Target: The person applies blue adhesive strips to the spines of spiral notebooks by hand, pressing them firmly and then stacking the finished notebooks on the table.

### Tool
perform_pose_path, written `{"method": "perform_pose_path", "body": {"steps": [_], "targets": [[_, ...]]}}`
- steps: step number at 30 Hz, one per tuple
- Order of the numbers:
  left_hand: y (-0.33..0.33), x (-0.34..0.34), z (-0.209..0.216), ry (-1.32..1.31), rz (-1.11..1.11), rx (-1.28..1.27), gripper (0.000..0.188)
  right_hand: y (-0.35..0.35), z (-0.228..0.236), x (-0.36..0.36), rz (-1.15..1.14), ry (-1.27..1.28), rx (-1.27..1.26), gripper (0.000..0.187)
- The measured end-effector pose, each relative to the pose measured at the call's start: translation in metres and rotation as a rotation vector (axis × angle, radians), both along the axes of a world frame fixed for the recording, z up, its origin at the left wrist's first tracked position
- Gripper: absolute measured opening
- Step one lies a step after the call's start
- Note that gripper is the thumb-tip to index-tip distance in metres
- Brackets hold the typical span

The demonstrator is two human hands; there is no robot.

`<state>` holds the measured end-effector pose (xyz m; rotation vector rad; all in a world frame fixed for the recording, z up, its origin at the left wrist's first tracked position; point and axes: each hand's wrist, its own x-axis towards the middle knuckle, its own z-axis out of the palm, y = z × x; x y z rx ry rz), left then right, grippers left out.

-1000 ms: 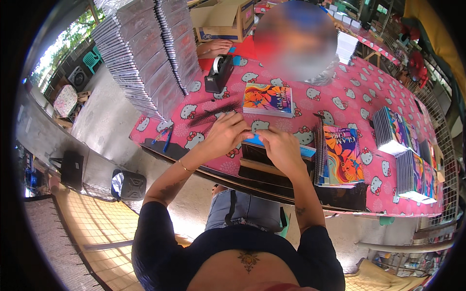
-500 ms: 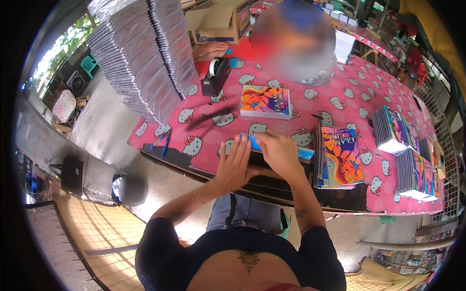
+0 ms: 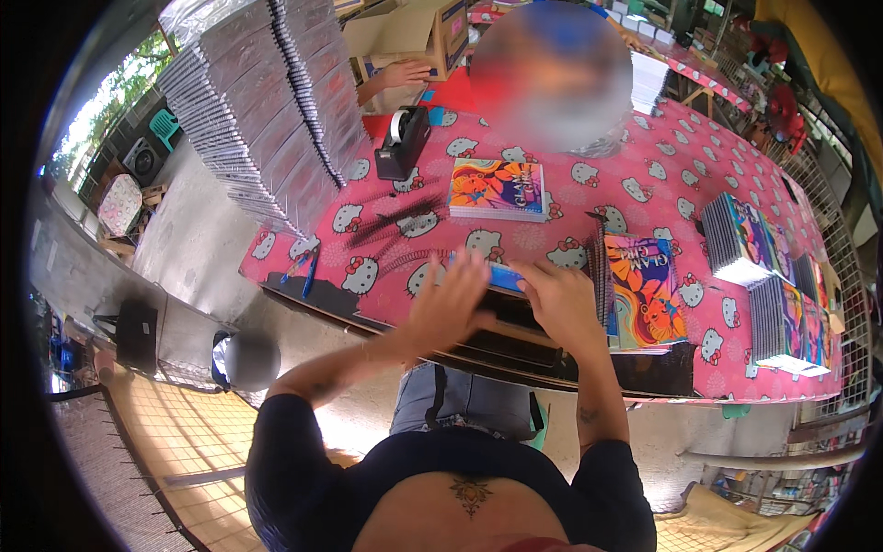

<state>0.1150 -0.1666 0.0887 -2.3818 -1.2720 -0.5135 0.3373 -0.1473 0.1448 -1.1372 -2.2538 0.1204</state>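
In front of me, at the near edge of the table, lies a narrow blue strip-like thing [image 3: 504, 277], largely covered by my hands; its kind I cannot make out. My right hand [image 3: 563, 304] rests over its right end, fingers bent onto it. My left hand [image 3: 451, 304] is over its left end, fingers stretched and apart, smeared by motion. Beyond it are loose black spiral coils [image 3: 391, 223] and a small stack of colourful printed sheets [image 3: 498, 189]. Spiral-bound notebooks [image 3: 647, 290] with bright covers lie beside my right hand.
A tall stack of wrapped spiral notebooks [image 3: 253, 101] stands at the left, near a black tape dispenser [image 3: 403, 147]. Pens [image 3: 308, 274] lie at the left edge. More notebook stacks [image 3: 782, 322] stand at right. Across the pink patterned tablecloth [image 3: 635, 189], another person's hand [image 3: 405, 74] shows by a cardboard box [image 3: 405, 37].
My left hand has lifted and blurred, its fingers spreading. My right hand has shifted rightward along the blue strip, baring more of it between my hands. The other person's hand has moved up toward the box.
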Motion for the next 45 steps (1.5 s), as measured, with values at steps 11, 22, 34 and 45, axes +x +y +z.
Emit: {"method": "perform_pose_path", "body": {"steps": [11, 22, 34, 45], "targets": [[0.008, 0.010, 0.000, 0.083, -0.072, -0.039, 0.093, 0.006, 0.003, 0.000, -0.001, 0.014, -0.048, 0.035], [0.041, 0.020, 0.033, -0.022, -0.018, 0.092, 0.092, -0.007, 0.006, 0.001, -0.056, 0.086, -0.014, 0.059], [0.024, 0.027, 0.044, -0.085, -0.108, -0.024, 0.067, -0.006, -0.080, 0.010, -0.030, 1.066, -0.281, 0.036], [-0.014, 0.025, 0.007, 0.066, -0.300, -0.141, 0.094, -0.010, -0.086, 0.002, -0.065, 1.070, -0.291, 0.040]]}}
